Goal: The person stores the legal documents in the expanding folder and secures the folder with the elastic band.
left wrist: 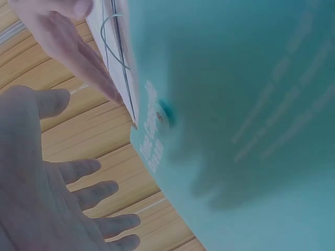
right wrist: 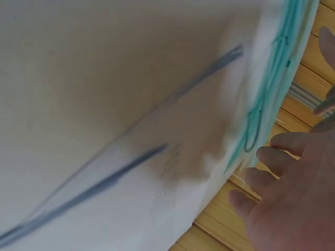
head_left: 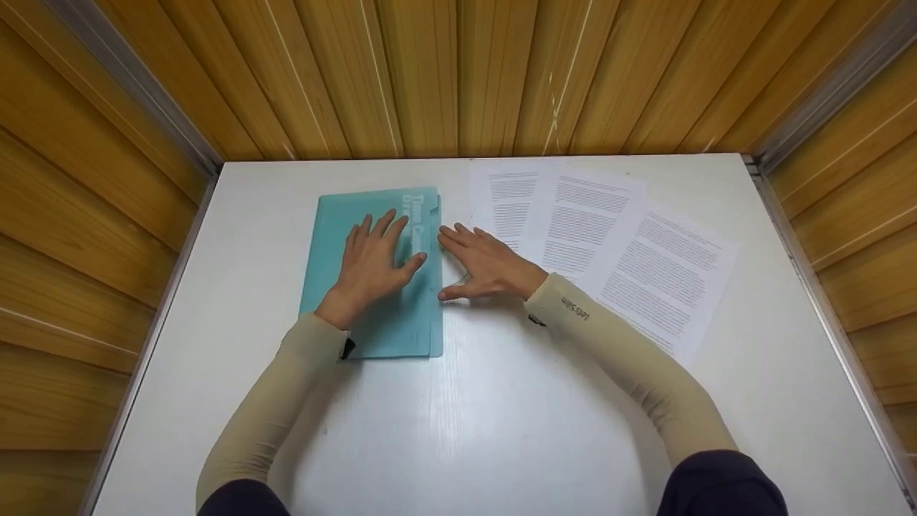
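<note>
A teal plastic file folder (head_left: 394, 326) with white lettering lies on the left half of the white table (head_left: 494, 430). Over it my left hand (head_left: 369, 265) spreads its fingers and holds nothing; in the left wrist view its palm (left wrist: 47, 193) stands apart from the folder, which carries a shadow. My right hand (head_left: 491, 265) is at the folder's right edge, fingers extended and thumb apart, fingertips right beside that edge. The right wrist view has its straight fingers (right wrist: 275, 159) close to the teal edge (right wrist: 261, 99).
To the right of the folder, several printed white sheets (head_left: 659, 272) lie fanned out and overlapping, partly under my right forearm in the head view. Wood-patterned panels (head_left: 494, 79) wall in the table at the back and both sides, with metal strips (head_left: 824, 287) along the side edges.
</note>
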Demonstrator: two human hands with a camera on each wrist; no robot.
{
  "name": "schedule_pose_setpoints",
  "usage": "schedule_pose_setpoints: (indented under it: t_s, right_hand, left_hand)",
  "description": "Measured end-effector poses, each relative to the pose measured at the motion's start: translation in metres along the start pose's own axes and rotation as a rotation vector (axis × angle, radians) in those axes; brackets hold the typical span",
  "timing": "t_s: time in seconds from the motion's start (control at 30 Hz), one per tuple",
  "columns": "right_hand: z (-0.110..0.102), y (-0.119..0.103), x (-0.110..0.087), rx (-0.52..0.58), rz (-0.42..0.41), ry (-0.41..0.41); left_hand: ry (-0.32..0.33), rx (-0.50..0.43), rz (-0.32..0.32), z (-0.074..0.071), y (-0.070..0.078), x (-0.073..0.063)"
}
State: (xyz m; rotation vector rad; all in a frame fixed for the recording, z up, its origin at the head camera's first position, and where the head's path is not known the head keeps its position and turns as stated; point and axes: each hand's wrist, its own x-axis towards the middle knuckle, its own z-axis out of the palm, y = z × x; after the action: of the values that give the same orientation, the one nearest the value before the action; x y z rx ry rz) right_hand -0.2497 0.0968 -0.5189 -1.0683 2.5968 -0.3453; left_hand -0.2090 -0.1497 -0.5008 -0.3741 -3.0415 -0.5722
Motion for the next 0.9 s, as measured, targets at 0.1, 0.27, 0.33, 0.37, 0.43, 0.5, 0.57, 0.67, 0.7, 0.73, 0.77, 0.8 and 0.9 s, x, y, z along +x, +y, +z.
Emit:
schedule_pose_setpoints:
  t_s: [0.1,0.27,0.33,0.37,0.43,0.5,0.57,0.67,0.7,0.73,0.77,0.8,0.9]
  right_hand:
    - [0.004,0.001,0.003,-0.016,-0.003,-0.018]
    - [0.009,0.001,0.006,-0.045,-0.007,-0.028]
    - [0.010,0.000,0.006,-0.058,-0.007,-0.030]
    - [0.010,-0.001,0.006,-0.064,-0.008,-0.031]
    - [0.011,-0.001,0.006,-0.070,-0.012,-0.035]
    - [0.011,-0.002,0.006,-0.062,-0.010,-0.037]
    - [0.010,-0.002,0.006,-0.044,-0.006,-0.035]
    - [0.008,-0.001,0.006,-0.018,0.003,-0.024]
    - [0.008,-0.001,0.006,-0.009,0.006,-0.021]
    - [0.007,-0.001,0.007,-0.004,0.006,-0.018]
    - [0.006,-0.001,0.007,-0.003,0.008,-0.018]
    - [0.006,-0.001,0.007,-0.006,0.009,-0.019]
    - [0.006,-0.002,0.007,-0.013,0.018,-0.034]
  left_hand:
    - [-0.017,-0.014,-0.002,0.002,0.000,-0.001]
    - [-0.044,-0.003,-0.009,0.007,0.001,-0.002]
    - [-0.050,0.009,-0.005,0.009,0.002,-0.002]
    - [-0.053,0.015,-0.004,0.010,0.002,-0.002]
    - [-0.058,0.021,-0.001,0.012,0.003,-0.003]
    - [-0.068,0.025,-0.001,0.014,0.003,-0.003]
    - [-0.082,0.028,-0.005,0.016,0.004,-0.003]
    - [-0.106,0.029,-0.013,0.018,0.005,-0.003]
    - [-0.112,0.030,-0.016,0.019,0.005,-0.003]
    - [-0.118,0.029,-0.021,0.019,0.005,-0.003]
    - [-0.123,0.028,-0.025,0.019,0.006,-0.003]
    - [-0.128,0.027,-0.029,0.019,0.006,-0.003]
    - [-0.141,0.021,-0.037,0.020,0.007,-0.003]
